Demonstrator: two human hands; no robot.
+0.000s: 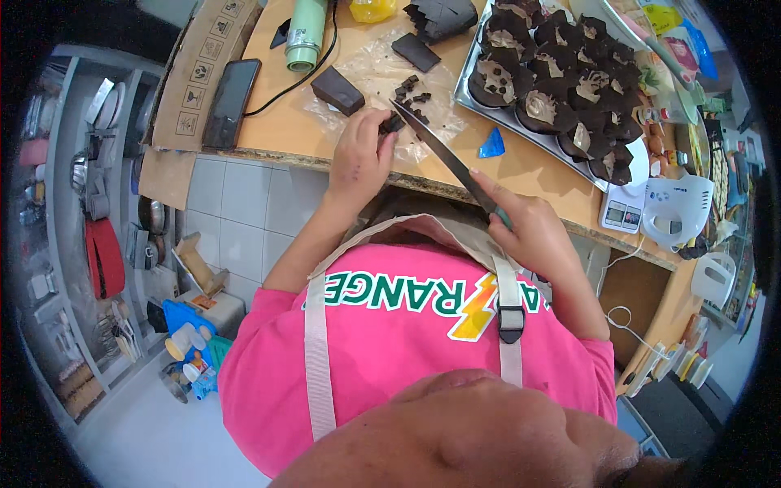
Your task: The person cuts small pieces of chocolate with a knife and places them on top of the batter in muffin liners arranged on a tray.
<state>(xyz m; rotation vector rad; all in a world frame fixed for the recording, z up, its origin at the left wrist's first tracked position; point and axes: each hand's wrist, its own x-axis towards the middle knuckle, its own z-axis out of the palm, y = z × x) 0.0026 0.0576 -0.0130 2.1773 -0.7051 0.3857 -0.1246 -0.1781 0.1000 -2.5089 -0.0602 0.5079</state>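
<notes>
My right hand (pixel 525 228) grips the greenish handle of a long knife (pixel 443 154), its blade slanting up and left. The blade's tip lies over small dark chocolate pieces (pixel 413 88) on a clear plastic sheet (pixel 362 65). Close to that tip, the fingers of my left hand (pixel 358 163) are bent around a dark chocolate piece (pixel 392 124), partly hidden by them. A larger chocolate block (pixel 338 91) rests just beyond my left fingertips. Farther back on the plastic lies a flat dark slab (pixel 416 53).
To the right stands a metal tray (pixel 521 124) of batter-filled brown paper cups (pixel 494 80). A blue scrap (pixel 492 144), kitchen scale (pixel 622 213) and white hand mixer (pixel 678 210) lie nearby. At left are a phone (pixel 232 104), green bottle (pixel 306 37) and cardboard (pixel 199 81).
</notes>
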